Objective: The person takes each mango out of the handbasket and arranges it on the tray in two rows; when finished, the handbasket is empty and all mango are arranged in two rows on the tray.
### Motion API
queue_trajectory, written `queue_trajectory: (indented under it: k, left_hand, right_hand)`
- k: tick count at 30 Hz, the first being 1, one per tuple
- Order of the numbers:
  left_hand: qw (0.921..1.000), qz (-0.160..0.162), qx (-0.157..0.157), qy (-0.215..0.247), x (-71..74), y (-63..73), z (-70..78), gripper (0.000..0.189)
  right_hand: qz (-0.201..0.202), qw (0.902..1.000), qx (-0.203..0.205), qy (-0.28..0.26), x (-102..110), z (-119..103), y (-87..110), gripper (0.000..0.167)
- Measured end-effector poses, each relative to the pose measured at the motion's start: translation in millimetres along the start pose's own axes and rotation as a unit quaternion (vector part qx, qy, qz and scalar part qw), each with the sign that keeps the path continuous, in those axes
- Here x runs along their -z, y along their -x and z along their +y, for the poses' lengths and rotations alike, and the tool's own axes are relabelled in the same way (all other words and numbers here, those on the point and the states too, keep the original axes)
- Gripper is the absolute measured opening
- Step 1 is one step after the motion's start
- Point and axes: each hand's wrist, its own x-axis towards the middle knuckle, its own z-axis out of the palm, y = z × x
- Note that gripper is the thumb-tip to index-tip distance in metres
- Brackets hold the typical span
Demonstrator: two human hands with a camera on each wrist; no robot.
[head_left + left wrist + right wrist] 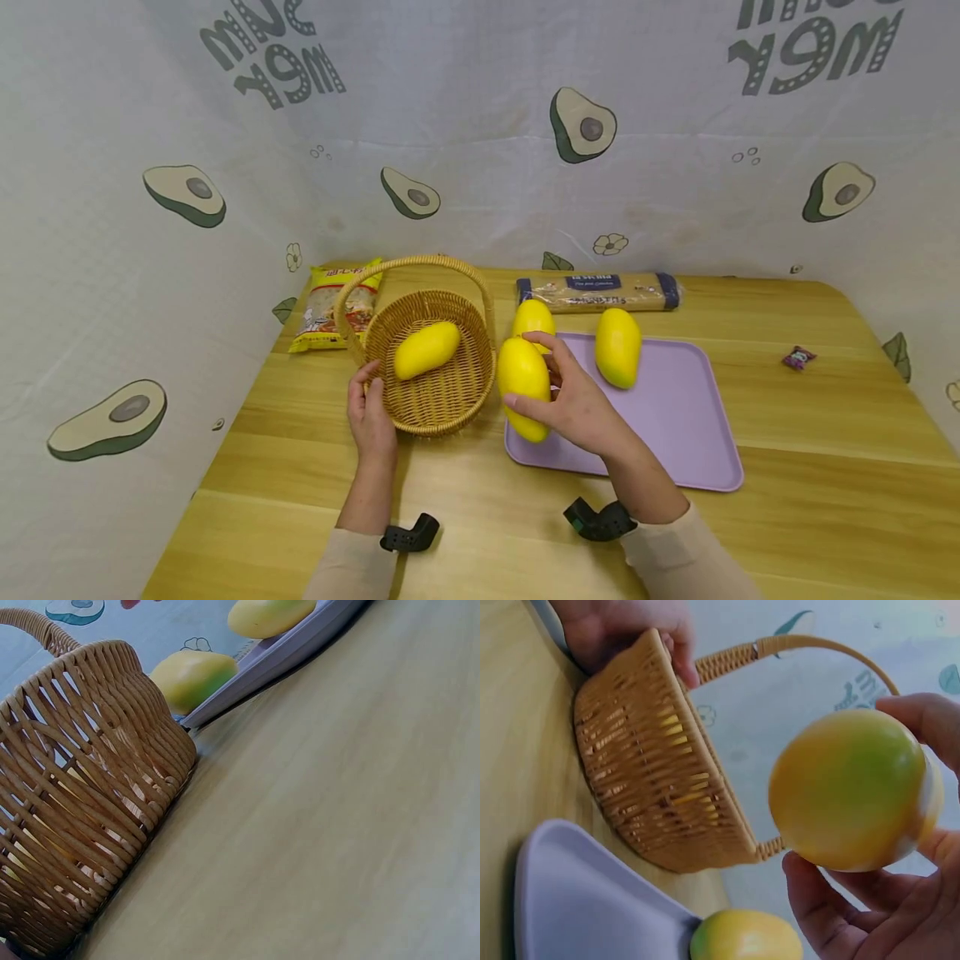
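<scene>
My right hand (581, 404) grips a yellow mango (523, 383) between thumb and fingers, raised over the left side of the lilac tray (675, 425). Its greenish end (855, 787) faces the right wrist camera. At the left, my left hand (371, 421) holds the rim of a wicker basket (431, 408), fingers hooked over the edge. One mango (427, 350) lies inside that basket, under its arched handle. Two more are on the tray: one mango (618, 348) at its back edge, another mango (533, 315) partly hidden behind the held one.
Behind the basket lies a yellow food packet (337, 308). A long pack of noodles (600, 292) stretches along the back, behind the tray. On the right is a small purple wrapped candy (798, 358). A printed curtain (480, 167) hangs behind the wooden table (825, 500).
</scene>
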Motion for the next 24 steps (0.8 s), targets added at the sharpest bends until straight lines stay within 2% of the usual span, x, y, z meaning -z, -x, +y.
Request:
queue_trajectory:
  k: [8, 16, 24]
  left_hand:
    - [1.0, 0.003, 0.001, 0.001, -0.4, 0.5, 0.9, 0.033]
    - [1.0, 0.005, -0.003, -0.004, -0.1, -0.2, -0.7, 0.033]
    - [1.0, 0.001, -0.004, -0.009, 0.3, -0.1, -1.0, 0.034]
  right_hand:
    - [-0.018, 0.9992, -0.034, 0.005, 14.9, 8.6, -4.3, 0.082]
    - [-0.006, 0.9963, -0.06, 0.061, 22.0, 16.1, -8.0, 0.082]
    - [-0.004, 0.9953, -0.078, 0.058, 26.7, 24.7, -11.6, 0.082]
